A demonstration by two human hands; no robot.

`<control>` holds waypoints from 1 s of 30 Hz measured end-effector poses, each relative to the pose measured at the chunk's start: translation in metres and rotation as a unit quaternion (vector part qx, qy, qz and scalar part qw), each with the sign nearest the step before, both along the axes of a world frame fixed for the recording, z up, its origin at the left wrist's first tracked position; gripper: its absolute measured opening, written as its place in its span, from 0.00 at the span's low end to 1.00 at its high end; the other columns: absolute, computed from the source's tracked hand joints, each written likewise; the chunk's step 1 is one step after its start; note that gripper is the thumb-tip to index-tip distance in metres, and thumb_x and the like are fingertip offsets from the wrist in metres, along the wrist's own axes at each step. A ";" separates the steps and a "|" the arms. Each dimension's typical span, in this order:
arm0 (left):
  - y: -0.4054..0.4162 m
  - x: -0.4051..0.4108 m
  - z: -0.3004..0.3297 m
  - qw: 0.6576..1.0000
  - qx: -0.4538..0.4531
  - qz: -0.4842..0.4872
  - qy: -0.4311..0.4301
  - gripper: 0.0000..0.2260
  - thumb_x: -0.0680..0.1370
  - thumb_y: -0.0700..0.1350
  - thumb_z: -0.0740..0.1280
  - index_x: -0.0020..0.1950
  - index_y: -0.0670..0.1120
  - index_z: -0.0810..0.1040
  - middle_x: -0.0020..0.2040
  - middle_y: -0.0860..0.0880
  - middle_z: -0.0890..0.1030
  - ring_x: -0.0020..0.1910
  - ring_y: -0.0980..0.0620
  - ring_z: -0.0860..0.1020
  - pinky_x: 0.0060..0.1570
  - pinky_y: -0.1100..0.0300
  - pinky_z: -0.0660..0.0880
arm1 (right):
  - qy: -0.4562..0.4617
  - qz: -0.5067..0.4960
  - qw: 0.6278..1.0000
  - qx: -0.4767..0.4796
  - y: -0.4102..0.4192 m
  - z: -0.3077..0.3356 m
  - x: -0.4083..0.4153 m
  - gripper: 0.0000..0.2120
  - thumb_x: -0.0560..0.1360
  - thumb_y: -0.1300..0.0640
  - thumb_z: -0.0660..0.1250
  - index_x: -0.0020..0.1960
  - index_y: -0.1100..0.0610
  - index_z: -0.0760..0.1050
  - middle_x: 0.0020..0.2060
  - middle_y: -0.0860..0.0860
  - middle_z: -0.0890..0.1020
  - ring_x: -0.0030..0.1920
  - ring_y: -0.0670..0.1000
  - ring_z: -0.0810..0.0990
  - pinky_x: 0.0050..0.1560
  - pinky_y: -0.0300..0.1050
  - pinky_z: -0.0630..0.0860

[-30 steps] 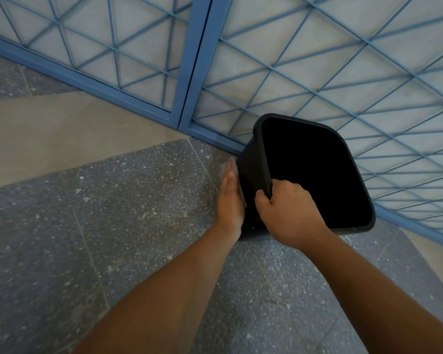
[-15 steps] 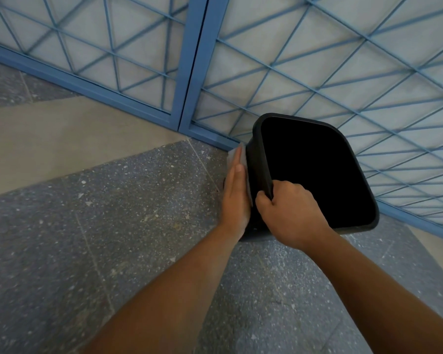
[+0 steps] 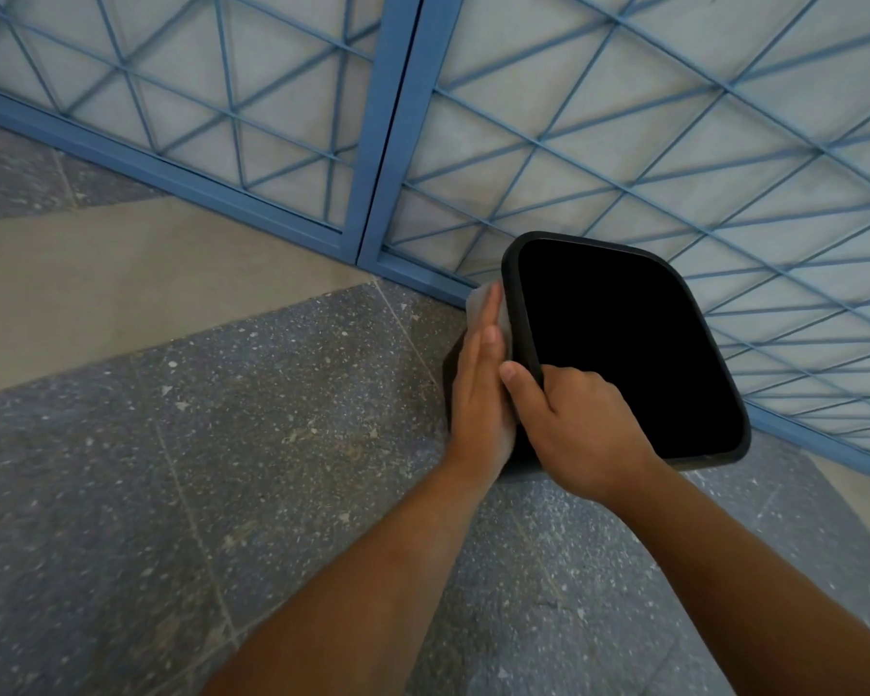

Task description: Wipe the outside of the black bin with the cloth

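Observation:
A black bin (image 3: 719,447) with a rounded square rim stands on the speckled floor, its dark opening facing up at me. My right hand (image 3: 581,429) grips the near left part of the rim, thumb outside and fingers curled inside. My left hand (image 3: 480,394) lies flat, fingers straight, against the bin's left outer wall. It presses a pale grey cloth (image 3: 478,303) to that wall; only the cloth's top edge shows past my fingertips.
A blue metal gate (image 3: 383,143) with diagonal lattice bars runs right behind the bin. Grey speckled floor (image 3: 222,444) spreads to the left and toward me, with a beige strip (image 3: 121,283) along the gate.
My left hand and the cloth have slid up the bin's left wall toward the rim. My right hand has kept its grip on the rim.

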State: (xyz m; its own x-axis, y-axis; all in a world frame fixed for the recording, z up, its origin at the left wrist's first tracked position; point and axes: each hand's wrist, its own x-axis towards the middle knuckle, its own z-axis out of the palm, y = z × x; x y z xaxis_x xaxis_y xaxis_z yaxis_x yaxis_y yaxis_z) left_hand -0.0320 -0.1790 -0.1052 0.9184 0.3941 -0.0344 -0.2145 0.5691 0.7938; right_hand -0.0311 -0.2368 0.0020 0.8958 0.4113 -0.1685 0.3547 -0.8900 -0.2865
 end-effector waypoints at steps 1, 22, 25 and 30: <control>-0.004 -0.002 -0.006 1.000 0.020 -0.001 -0.017 0.20 0.91 0.44 0.49 0.84 0.50 0.61 0.82 0.57 0.66 0.81 0.64 0.64 0.78 0.67 0.62 | 0.001 0.006 1.000 0.000 -0.001 0.000 0.000 0.24 0.78 0.40 0.51 0.32 0.53 0.69 0.27 0.50 0.77 0.30 0.51 0.77 0.36 0.50 0.75; -0.030 -0.034 -0.069 0.981 -0.035 -0.015 0.189 0.22 0.91 0.51 0.47 0.86 0.56 0.57 0.80 0.66 0.61 0.78 0.72 0.63 0.73 0.73 0.64 | -0.028 -0.005 0.999 0.013 -0.006 -0.006 0.006 0.23 0.79 0.43 0.54 0.32 0.56 0.70 0.27 0.53 0.76 0.31 0.55 0.76 0.36 0.55 0.76; -0.039 -0.041 -0.039 0.986 -0.053 -0.008 0.157 0.21 0.91 0.51 0.48 0.85 0.57 0.59 0.81 0.63 0.64 0.77 0.71 0.66 0.77 0.67 0.65 | -0.027 -0.011 0.999 0.017 -0.005 -0.005 0.009 0.24 0.79 0.41 0.53 0.32 0.56 0.71 0.28 0.53 0.76 0.32 0.54 0.77 0.37 0.52 0.75; -0.032 -0.031 0.012 0.997 -0.021 0.008 0.076 0.18 0.90 0.52 0.50 0.80 0.61 0.64 0.79 0.57 0.72 0.79 0.61 0.70 0.81 0.57 0.66 | -0.009 -0.008 1.000 0.027 -0.003 -0.004 0.015 0.25 0.79 0.41 0.52 0.34 0.57 0.73 0.29 0.53 0.77 0.33 0.53 0.77 0.38 0.50 0.74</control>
